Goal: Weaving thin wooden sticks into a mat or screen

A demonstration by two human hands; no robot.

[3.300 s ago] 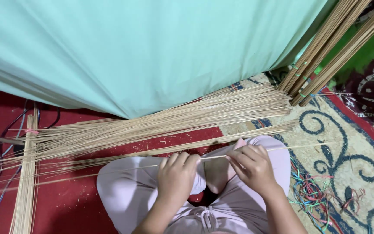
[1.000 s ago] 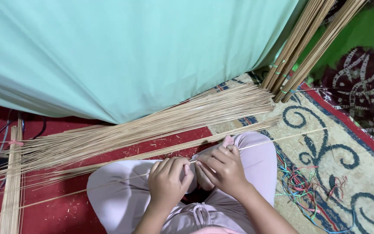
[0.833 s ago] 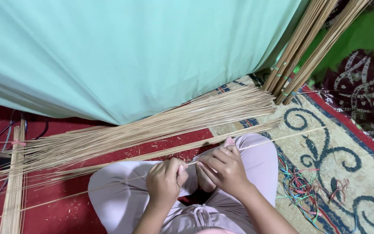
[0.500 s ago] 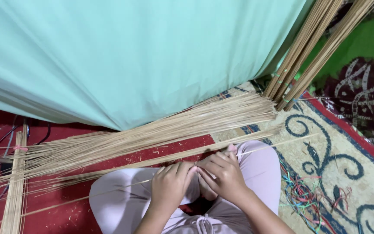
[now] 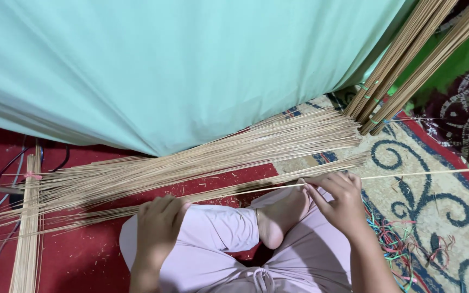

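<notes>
Crowding both hands (image 5: pixel 158 222) (image 5: pixel 340 201): stick pile (image 5: pixel 218 157), teal cloth (image 5: pixel 191 65).

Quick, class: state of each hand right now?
Left hand: fingers curled on the thin sticks by the knee.
Right hand: pinching one long thin stick.

The leaning bundles of long tan sticks (image 5: pixel 408 65) run out past the top edge, their upper ends unseen. The broad mint-green cloth sheet (image 5: pixel 180 65) covers whatever lies beneath it. The flat tied stick bundle (image 5: pixel 25 233) is cut off at the bottom, and both forearms leave the view there too
</notes>
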